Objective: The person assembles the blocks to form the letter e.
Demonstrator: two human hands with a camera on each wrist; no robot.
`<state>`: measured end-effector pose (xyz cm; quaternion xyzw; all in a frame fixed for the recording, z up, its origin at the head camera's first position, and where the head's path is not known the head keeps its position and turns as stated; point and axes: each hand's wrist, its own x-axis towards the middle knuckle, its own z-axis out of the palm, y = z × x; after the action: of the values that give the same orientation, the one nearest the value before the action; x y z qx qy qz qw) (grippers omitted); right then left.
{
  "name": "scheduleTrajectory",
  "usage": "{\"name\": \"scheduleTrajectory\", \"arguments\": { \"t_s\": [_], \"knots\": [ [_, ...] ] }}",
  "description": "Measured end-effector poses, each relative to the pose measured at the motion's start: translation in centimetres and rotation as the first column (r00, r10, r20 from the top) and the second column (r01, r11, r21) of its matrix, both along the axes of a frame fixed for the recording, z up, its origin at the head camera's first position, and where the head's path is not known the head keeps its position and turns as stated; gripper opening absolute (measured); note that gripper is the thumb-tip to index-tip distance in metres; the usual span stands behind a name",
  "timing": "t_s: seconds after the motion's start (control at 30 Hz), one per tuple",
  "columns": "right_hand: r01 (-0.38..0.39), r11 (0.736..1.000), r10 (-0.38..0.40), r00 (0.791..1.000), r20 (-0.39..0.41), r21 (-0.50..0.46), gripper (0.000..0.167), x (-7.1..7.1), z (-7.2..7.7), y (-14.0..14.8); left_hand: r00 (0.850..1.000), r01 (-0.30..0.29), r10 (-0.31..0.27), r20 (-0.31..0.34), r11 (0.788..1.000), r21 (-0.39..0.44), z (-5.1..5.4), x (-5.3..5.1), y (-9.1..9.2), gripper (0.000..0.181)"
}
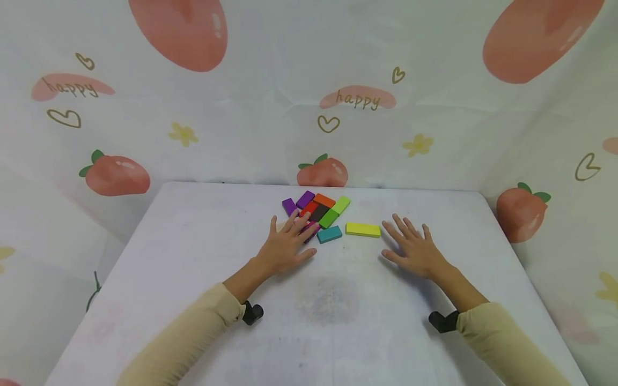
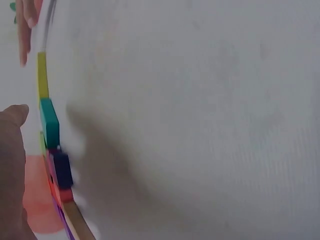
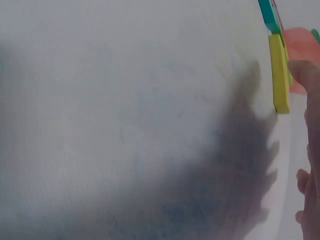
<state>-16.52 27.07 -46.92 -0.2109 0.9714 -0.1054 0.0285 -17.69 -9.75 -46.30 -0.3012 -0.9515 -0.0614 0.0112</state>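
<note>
My left hand [image 1: 284, 247] is spread flat over the near left side of a cluster of coloured blocks, partly hiding a magenta one [image 1: 313, 231] and a tan one [image 2: 79, 220]. Its fingers are straight and grip nothing. A teal block [image 1: 330, 235] lies just right of it. My right hand [image 1: 416, 251], also with spread fingers and holding nothing, hovers beside the right end of a long yellow block [image 1: 363, 230]. Purple [image 1: 306, 200], orange [image 1: 324, 201], red [image 1: 308, 208], dark brown [image 1: 319, 213] and green blocks [image 1: 329, 219] sit close together behind.
The white table [image 1: 333, 332] has its back edge just beyond the blocks, against a white cloth [image 1: 251, 118] printed with peaches and hearts. Black straps with small devices show at the left [image 1: 252, 313] and right cuffs.
</note>
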Motion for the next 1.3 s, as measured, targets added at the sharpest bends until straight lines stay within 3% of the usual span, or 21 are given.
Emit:
{"name": "scheduleTrajectory", "arguments": {
  "t_s": [0.17, 0.37, 0.7, 0.9, 1.17, 1.3],
  "knots": [
    [-0.072, 0.996, 0.072, 0.997, -0.013, -0.047, 0.077, 0.2, -0.1, -1.1, 0.998, 0.054, -0.053, 0.046, 0.998, -0.028, -0.2, 0.7, 1.4, 0.066],
    [-0.140, 0.989, 0.139, 0.990, -0.020, -0.043, 0.077, 0.3, -0.2, -1.9, 0.992, 0.066, -0.056, 0.114, 0.994, -0.086, -0.5, 1.0, 2.3, 0.069],
    [-0.158, 0.986, 0.157, 0.987, -0.023, -0.052, 0.078, 0.3, -0.2, -2.4, 0.991, 0.102, -0.093, 0.092, 0.991, -0.092, -0.8, 1.2, 2.5, 0.070],
    [-0.169, 0.984, 0.169, 0.986, -0.016, -0.050, 0.077, 0.4, -0.3, -2.4, 0.987, 0.122, -0.110, 0.119, 0.987, -0.102, -1.0, 0.8, 2.2, 0.071],
    [-0.228, 0.970, 0.225, 0.973, -0.047, -0.084, 0.074, 1.9, -0.7, -1.5, 0.970, 0.190, -0.171, 0.172, 0.976, -0.104, -0.8, 1.1, 1.9, 0.073],
    [-0.248, 0.966, 0.244, 0.968, -0.060, -0.075, 0.075, 2.9, -0.7, -1.3, 0.967, 0.214, -0.195, 0.162, 0.971, -0.104, -0.6, 1.4, 1.6, 0.072]
  ]
}}
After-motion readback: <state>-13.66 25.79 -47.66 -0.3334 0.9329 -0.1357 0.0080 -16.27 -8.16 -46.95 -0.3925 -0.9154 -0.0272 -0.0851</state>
